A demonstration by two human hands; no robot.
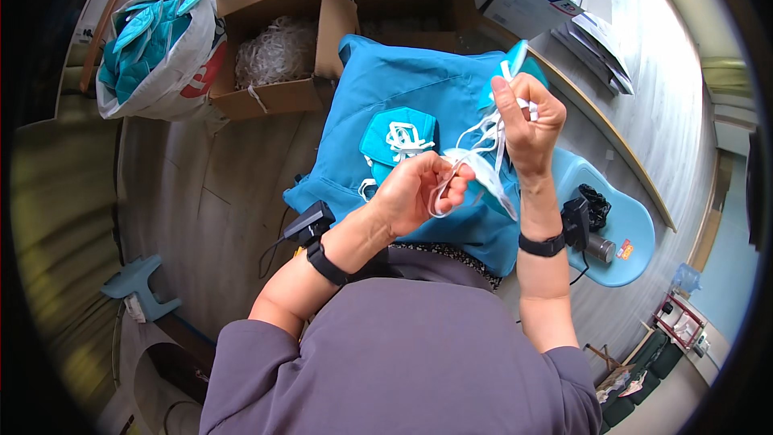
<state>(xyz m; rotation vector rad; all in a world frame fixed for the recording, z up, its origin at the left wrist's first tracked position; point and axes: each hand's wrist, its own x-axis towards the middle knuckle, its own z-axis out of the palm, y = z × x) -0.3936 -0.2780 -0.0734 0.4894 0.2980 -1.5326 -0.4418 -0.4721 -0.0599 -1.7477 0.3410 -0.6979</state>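
Over my lap lies a blue cloth, and on it rests a teal face mask with white straps bunched on top. My left hand is closed in a pinch on a thin white strap that loops below its fingers. Higher and to the right, my right hand is closed round several white straps. Beneath these straps hangs a mask with a white inner face, between my two hands. Part of another teal piece shows behind my right fingers; its full shape is hidden.
At the far left stands a white bag full of teal masks. Beside it, an open cardboard box holds a heap of white straps. A light-blue plastic stool at my right carries a metal cylinder and black plastic.
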